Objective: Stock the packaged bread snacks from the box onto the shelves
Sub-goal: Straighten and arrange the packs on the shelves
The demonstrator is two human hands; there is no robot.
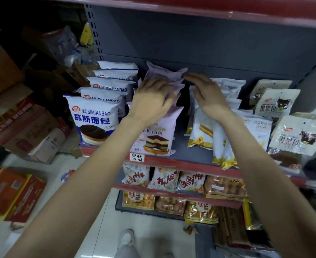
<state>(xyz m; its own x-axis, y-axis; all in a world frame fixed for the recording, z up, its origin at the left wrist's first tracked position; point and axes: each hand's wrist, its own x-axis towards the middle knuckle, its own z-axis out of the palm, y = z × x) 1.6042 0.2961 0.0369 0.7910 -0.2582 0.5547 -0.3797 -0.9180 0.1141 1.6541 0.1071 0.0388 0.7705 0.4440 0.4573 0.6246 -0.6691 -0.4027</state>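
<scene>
Both hands reach onto the grey shelf (pixel 194 153). A row of lavender bread packs stands one behind another; the front pack (pixel 159 135) shows a layered cake picture. My left hand (pixel 151 103) lies on the tops of the lavender packs (pixel 164 73) further back, fingers spread and blurred. My right hand (pixel 207 95) is beside them on the right, fingers extended toward the rearmost pack's corner. To the left stands a row of white and blue MUSIMIANBAO packs (pixel 95 120). White and gold packs (pixel 202 131) stand to the right.
Dark-print white pouches (pixel 298 135) fill the shelf's right end. Lower shelves (pixel 172 192) hold more bread bags. Cardboard boxes (pixel 32 135) and red cartons (pixel 13 194) lie on the floor at left. My shoe (pixel 126 239) shows below. A red shelf edge (pixel 228 13) hangs overhead.
</scene>
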